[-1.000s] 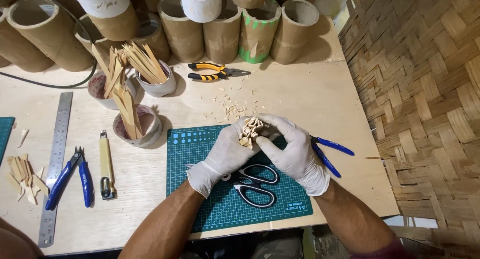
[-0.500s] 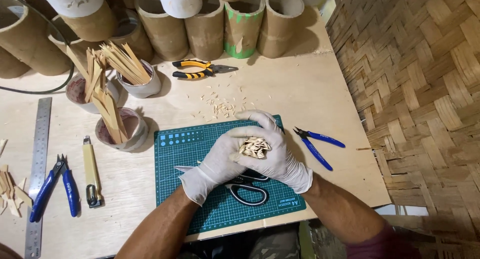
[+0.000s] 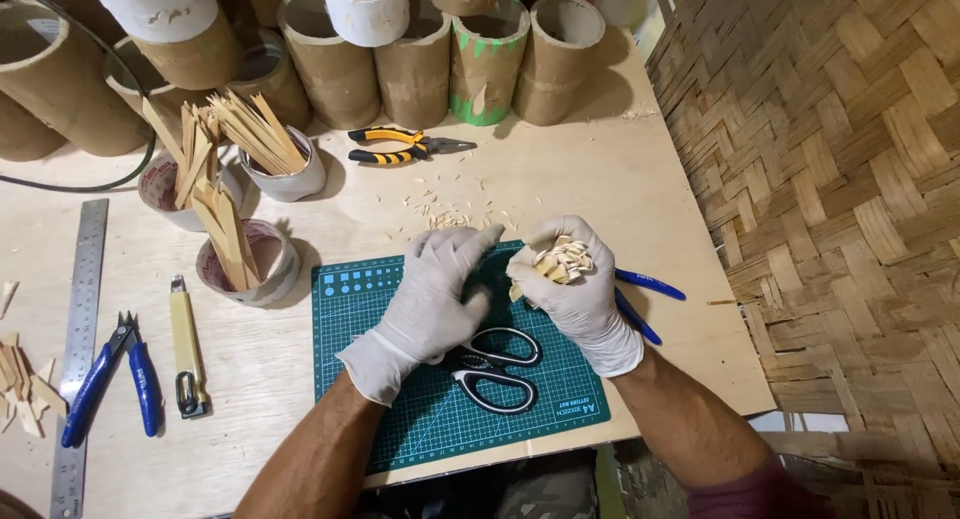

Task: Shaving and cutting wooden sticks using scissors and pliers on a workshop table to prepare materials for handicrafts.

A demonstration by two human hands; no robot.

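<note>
Left hand (image 3: 432, 297) released, green cutting mat (image 3: 380, 399), wooden table (image 3: 600, 179)

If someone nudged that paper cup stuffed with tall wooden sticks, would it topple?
Probably. The paper cup looks light, and its sticks lean well above the rim, so it seems top-heavy. Being round, it might roll afterwards and spill them.

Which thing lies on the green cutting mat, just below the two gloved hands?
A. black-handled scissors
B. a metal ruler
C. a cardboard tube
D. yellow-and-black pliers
A: the black-handled scissors lie on the green cutting mat, just under the left hand and the right hand, which holds a bundle of small wood pieces.
</note>
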